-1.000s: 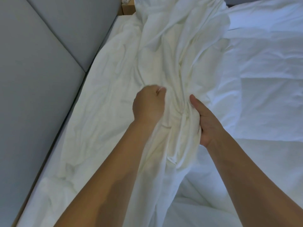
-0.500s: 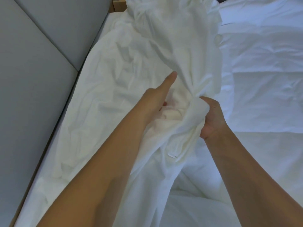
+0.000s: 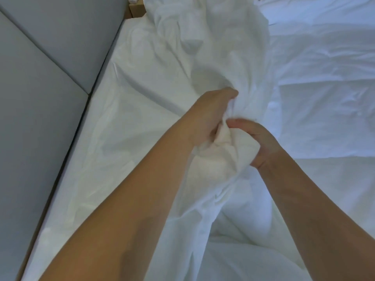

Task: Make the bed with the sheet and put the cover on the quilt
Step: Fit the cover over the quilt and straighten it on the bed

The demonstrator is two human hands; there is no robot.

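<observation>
A crumpled white quilt cover [image 3: 182,63] lies in a long heap down the left half of the bed, running from the far end to just below me. My left hand [image 3: 207,114] is shut on a gathered bunch of this cloth at the middle of the view. Close beside it, my right hand [image 3: 253,142] grips the same bunch from the right, thumb on top. The white quilt [image 3: 324,98] with stitched squares lies flat on the right half of the bed. The sheet cannot be told apart from the other white cloth.
A grey padded headboard or wall panel [image 3: 40,98] runs along the left side of the bed. A brown cardboard box [image 3: 137,9] sits at the far end, top centre, partly hidden by the cover.
My left hand, which pointed forward with open fingers half a second ago, has closed on the cloth. Both hands have drawn together and gathered more of the cover into a bunch.
</observation>
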